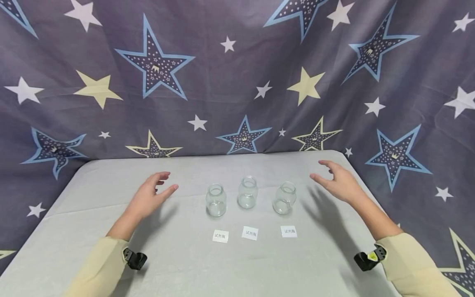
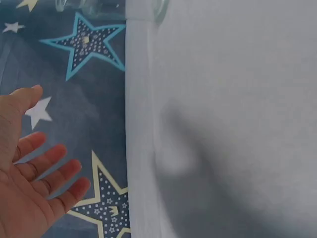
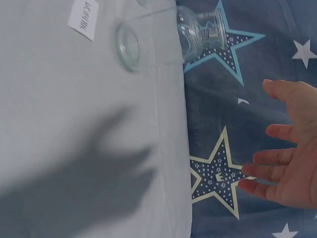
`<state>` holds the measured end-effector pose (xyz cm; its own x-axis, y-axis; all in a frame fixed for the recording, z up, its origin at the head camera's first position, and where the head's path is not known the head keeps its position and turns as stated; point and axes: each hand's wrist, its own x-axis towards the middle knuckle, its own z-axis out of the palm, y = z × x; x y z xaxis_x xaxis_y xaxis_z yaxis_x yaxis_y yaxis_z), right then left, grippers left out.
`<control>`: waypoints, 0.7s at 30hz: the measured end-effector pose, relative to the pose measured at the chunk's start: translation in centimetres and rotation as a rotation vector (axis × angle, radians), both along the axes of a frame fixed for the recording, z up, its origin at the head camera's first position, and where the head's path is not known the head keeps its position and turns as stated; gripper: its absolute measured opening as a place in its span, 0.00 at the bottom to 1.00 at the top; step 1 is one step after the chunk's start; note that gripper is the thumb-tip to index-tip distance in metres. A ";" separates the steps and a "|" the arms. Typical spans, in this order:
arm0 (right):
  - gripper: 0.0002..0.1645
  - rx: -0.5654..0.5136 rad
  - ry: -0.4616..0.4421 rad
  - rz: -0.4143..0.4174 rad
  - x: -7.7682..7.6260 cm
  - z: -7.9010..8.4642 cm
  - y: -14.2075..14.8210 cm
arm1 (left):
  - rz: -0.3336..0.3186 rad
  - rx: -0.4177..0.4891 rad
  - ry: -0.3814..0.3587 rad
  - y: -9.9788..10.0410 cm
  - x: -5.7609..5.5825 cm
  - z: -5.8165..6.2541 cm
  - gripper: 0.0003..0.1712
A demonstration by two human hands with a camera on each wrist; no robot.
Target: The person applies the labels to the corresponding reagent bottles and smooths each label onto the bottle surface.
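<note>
My fingers (image 1: 168, 190) are spread wide on both hands, holding nothing, flanking three clear round glass jars (image 1: 248, 192) and three small white paper labels (image 1: 250, 233).

Table (image 1: 92, 247): covered by a pale grey cloth, creased across its left part.
Backdrop (image 1: 222, 82): grey-violet fabric printed with white, cream and blue-edged stars, hanging behind the table and draped past both its sides.
Labels (image 1: 250, 233): three small white paper slips in a row on the table.

Staged tabletop setup, star-print backdrop (image 1: 237, 74), labelled jars (image 1: 248, 192)
</note>
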<state>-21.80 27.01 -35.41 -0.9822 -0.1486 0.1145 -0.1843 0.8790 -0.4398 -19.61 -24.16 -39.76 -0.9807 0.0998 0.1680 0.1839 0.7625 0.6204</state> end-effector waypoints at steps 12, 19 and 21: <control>0.29 -0.071 0.029 0.024 1.9 0.0 -1.6 | -0.098 -0.035 0.008 1.8 2.2 -0.9 0.27; 0.22 -0.126 0.041 0.051 3.1 -0.1 -3.1 | -0.138 -0.006 0.014 2.9 3.5 -1.2 0.24; 0.20 -0.138 0.035 0.062 3.5 -0.1 -3.6 | -0.150 0.000 0.014 3.2 3.8 -1.3 0.23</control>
